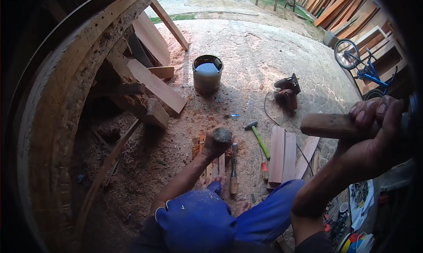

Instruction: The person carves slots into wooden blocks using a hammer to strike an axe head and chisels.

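Note:
My left hand (211, 148) is closed around an upright tool, apparently a chisel (222, 135), whose round, battered butt end faces up. The fist hides its blade. Beneath it lie narrow wooden strips (215, 168), with my bare foot resting at their near end. High on the right, my right hand (378, 118) grips a thick wooden bar (328, 125), apart from the chisel. Its far end sinks into shadow at the picture's edge. On the ground just right of the strips lies another chisel (234, 169) with a wooden handle.
A hammer (259, 140) with a green handle lies beside planed boards (282, 154). Farther off stand a bucket (207, 76) and a corded power tool (287, 94). A heavy wooden bench (66, 90) fills the left. A blue bicycle (368, 72) leans at right. Shavings cover the ground.

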`<state>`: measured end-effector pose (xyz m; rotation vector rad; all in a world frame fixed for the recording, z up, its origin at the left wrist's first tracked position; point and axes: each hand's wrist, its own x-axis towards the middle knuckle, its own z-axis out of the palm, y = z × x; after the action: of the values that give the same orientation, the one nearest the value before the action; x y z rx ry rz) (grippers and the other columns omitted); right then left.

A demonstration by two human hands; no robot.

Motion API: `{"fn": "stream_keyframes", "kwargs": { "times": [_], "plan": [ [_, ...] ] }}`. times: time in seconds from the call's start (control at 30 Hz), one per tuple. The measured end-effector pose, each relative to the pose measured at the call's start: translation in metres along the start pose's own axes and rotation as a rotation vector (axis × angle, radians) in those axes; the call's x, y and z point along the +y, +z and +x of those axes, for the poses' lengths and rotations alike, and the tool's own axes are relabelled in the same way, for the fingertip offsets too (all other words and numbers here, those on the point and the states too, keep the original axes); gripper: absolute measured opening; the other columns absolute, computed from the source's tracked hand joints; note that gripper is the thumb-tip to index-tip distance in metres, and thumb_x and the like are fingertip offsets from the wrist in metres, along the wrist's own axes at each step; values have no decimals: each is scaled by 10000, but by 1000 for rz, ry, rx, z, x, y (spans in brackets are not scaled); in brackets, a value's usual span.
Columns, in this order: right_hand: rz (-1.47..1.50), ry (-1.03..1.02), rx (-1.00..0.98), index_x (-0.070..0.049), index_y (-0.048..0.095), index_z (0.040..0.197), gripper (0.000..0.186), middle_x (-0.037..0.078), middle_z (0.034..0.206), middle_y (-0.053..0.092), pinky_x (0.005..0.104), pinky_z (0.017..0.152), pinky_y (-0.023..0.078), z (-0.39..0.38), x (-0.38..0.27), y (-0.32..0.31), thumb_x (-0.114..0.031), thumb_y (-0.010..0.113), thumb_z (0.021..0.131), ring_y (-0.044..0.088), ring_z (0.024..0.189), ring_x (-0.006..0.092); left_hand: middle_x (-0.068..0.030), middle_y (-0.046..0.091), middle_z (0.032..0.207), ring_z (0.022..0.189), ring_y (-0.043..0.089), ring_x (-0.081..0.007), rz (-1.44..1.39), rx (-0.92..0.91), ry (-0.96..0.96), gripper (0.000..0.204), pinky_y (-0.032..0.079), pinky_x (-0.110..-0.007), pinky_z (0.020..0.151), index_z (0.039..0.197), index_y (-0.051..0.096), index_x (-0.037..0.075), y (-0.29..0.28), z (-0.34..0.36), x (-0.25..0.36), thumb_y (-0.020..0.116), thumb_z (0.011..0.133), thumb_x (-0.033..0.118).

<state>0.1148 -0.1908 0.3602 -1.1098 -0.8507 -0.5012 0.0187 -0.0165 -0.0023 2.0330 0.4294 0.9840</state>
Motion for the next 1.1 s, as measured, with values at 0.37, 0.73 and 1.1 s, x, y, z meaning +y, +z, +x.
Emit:
{"fn": "stream_keyframes", "kwargs": {
  "times": [0.37,0.73,1.1],
  "plan": [
    [-503,657,-1185,-56,470,1295,465,251,965,659,530,816,518,-188,120,-5,-148,671,886,675,921,468,-45,718,1029,928,693,-170,-330,-42,-167,310,572,-345,813,1069,686,59,-12,2,-10,802,782,64],
    [137,892,-863,-51,503,1289,448,74,1038,664,351,902,537,-240,158,34,-54,684,879,668,996,187,-57,690,1119,1003,691,-177,-1191,-95,-637,450,566,-337,915,1221,596,20,-23,-30,4,763,824,152],
    [87,807,-765,-32,479,1261,392,116,1011,684,339,781,571,-290,90,-35,-17,650,908,716,866,224,-91,691,893,859,702,-235,-276,-245,88,147,544,-369,773,922,713,70,-25,-147,30,760,818,163]
  ]
}}
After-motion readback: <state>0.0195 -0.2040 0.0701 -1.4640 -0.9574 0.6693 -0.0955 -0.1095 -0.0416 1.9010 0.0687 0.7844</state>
